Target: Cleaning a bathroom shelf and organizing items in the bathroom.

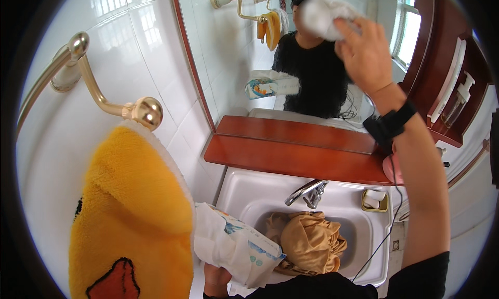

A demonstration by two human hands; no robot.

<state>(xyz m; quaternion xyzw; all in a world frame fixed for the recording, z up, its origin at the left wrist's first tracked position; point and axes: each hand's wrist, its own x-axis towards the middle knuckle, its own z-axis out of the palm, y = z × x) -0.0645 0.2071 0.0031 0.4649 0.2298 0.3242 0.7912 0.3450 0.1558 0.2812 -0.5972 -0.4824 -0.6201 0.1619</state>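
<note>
My right hand (366, 53) is raised in front of the wall mirror (237, 57), gripping a crumpled white tissue or cloth (329, 16), blurred at its left side. Whether the wad touches the glass I cannot tell. Low on the left, my left hand (216, 277) holds a soft white pack of tissues (237, 244) with blue print, tilted beside the sink. The fingers are mostly hidden under the pack. A black strap with a small device (390, 121) sits on my right wrist.
A yellow plush towel (136, 190) hangs from a brass rail (97, 84) close on the left. Below the red-brown wooden shelf (292, 155), a white sink (370, 252) holds tan fabric (312, 240) under a chrome faucet (308, 193). A soap dish (384, 208) stands right; a thin cable (378, 240) hangs down.
</note>
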